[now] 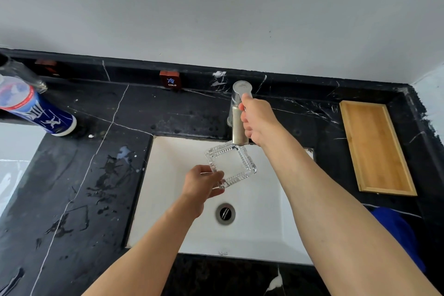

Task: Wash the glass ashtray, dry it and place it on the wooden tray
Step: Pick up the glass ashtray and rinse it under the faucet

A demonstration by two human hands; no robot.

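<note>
A square clear glass ashtray [230,166] with ribbed edges hangs over the white sink [168,199], just below the spout. My left hand [203,182] grips its near left corner. My right hand [258,120] is wrapped around the lever of the metal tap [239,108] behind the basin. No water stream is visible. The wooden tray [376,146] lies on the black counter at the right, with nothing on it.
A blue and white bottle [36,108] lies at the far left of the black marble counter [96,163], which shows wet patches. A red COLD sign [170,80] stands on the back ledge. A blue cloth [398,230] sits at the right, by my right forearm. The drain [225,213] is mid-basin.
</note>
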